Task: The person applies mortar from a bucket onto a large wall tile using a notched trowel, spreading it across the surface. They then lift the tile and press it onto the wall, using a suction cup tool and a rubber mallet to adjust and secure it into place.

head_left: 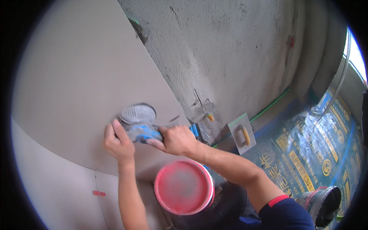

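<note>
Both hands are on a blue-and-grey tile vibrator (143, 132) with a round, ribbed grey pad (137, 114). My left hand (119, 142) cups its near left side, thumb and fingers closed around it. Wrapped around the handle end on the right is my right hand (178, 140). The pad lies against, or very close to, a large smooth beige-grey tile slab (76, 69); actual contact is hard to make out. Part of the tool's body is hidden behind the fingers.
Below my hands stands a bucket with a red lid (183, 188). A flat trowel with a yellow handle (241, 133) leans by the rough cement wall (230, 50). Printed protective sheeting (306, 149) covers the floor at right, with a dirty open bucket (321, 203) on it.
</note>
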